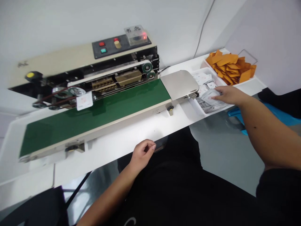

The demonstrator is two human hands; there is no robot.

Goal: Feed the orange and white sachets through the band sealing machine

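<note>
My right hand (227,95) reaches into a white bin (202,110) at the right, thumb and fingers closed on a white sachet (210,95) among a heap of similar sachets. My left hand (143,153) is at the table's front edge, its fingers curled against the thumb with nothing visible in them. A band sealing machine (77,59) stands along the wall, with a green conveyor belt (117,105) in front. One white sachet (84,101) hangs upright at the machine's left end, above the belt.
Behind the sachet bin, a second white bin (246,82) is piled with orange packets (228,64). A metal plate (180,82) extends the belt towards the sachets. Something blue (279,112) is below the table at the right. A cable (204,28) runs down the wall.
</note>
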